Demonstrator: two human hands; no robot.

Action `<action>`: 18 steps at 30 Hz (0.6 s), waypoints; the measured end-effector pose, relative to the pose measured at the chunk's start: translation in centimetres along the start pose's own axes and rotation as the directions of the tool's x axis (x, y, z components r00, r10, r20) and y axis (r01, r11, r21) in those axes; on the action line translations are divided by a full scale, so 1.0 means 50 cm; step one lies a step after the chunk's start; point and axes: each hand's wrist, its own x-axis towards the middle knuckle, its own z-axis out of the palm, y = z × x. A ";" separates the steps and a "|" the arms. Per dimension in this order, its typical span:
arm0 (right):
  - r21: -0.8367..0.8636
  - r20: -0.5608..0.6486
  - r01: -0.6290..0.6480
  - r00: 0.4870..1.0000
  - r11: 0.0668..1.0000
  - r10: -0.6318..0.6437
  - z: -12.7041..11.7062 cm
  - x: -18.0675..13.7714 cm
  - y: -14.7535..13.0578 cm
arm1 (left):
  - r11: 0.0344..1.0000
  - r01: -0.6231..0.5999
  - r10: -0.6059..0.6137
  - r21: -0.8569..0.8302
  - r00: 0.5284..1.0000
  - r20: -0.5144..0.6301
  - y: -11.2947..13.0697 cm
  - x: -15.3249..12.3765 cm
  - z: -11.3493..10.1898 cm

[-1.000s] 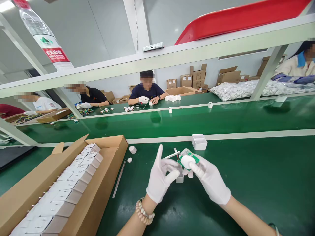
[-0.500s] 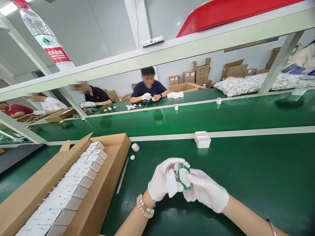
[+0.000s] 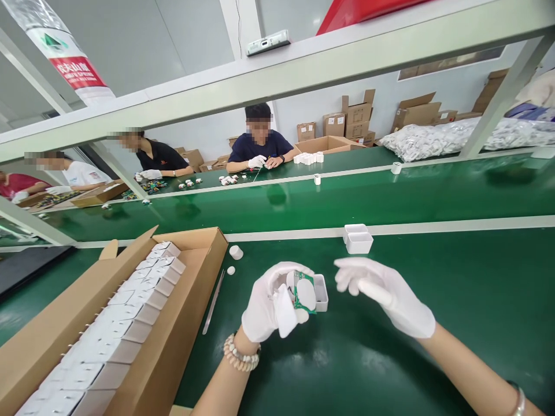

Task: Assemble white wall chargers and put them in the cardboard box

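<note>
My left hand [image 3: 271,300], in a white glove, is wrapped round a small white plastic housing [image 3: 321,293] and a green circuit board [image 3: 299,292] that carries a round white disc [image 3: 306,295]. A flat white piece [image 3: 285,312] hangs at the near side of the same hand. How these parts join is hidden by the fingers. To the right, my gloved right hand [image 3: 375,289] is apart from them, with nothing in it and its fingers stretched out. Just beyond that hand stand white open-topped boxes [image 3: 359,241] by the bench's rail.
A long cardboard box [image 3: 203,271] at left holds rows of white housings [image 3: 130,323]. Beside it lie tweezers [image 3: 214,302] and two small white round parts [image 3: 236,252]. Beyond the bench runs a green conveyor [image 3: 269,208]; a shelf beam [image 3: 217,81] crosses above. Several co-workers sit opposite.
My right hand has let go of the circuit board and moved right, its fingers opening. My left hand has shifted slightly left and up with the parts, and the white housing now shows.
</note>
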 end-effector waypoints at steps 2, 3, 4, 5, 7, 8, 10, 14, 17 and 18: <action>-0.250 0.022 0.011 1.000 0.968 -0.006 -0.011 0.008 0.032 | 0.998 0.021 -0.022 0.066 1.000 0.016 -0.008 0.005 -0.005; -0.334 0.055 -0.001 0.998 0.943 0.020 -0.006 0.011 0.051 | 0.995 0.032 -0.034 0.090 0.999 0.026 -0.014 0.007 -0.006; -0.387 0.082 -0.016 0.995 0.922 0.052 0.005 0.014 0.070 | 0.993 0.042 -0.046 0.110 0.998 0.037 -0.021 0.010 -0.005; -0.418 0.097 -0.029 0.992 0.908 0.076 0.019 0.016 0.086 | 0.991 0.050 -0.057 0.125 0.997 0.052 -0.029 0.012 -0.004; -0.433 0.068 -0.043 0.995 0.900 0.080 0.052 0.020 0.110 | 0.989 0.059 -0.071 0.136 0.994 0.085 -0.045 0.017 -0.002; -0.422 0.032 -0.053 0.997 0.905 0.074 0.066 0.021 0.116 | 0.989 0.062 -0.076 0.136 0.992 0.103 -0.052 0.019 -0.001; -0.374 -0.014 -0.060 0.998 0.926 0.059 0.084 0.023 0.119 | 0.988 0.053 -0.072 0.143 0.989 0.132 -0.063 0.020 0.001; -0.227 0.014 -0.001 1.000 0.974 0.004 0.083 0.023 0.109 | 0.977 -0.038 -0.001 0.212 0.984 0.181 -0.063 0.016 0.007; -0.192 0.022 0.102 0.995 0.976 -0.099 0.080 0.022 0.102 | 0.956 -0.116 0.068 0.271 0.982 0.178 -0.053 0.008 0.012; -0.196 0.025 0.143 0.990 0.970 -0.141 0.081 0.022 0.101 | 0.947 -0.138 0.089 0.289 0.981 0.174 -0.049 0.006 0.014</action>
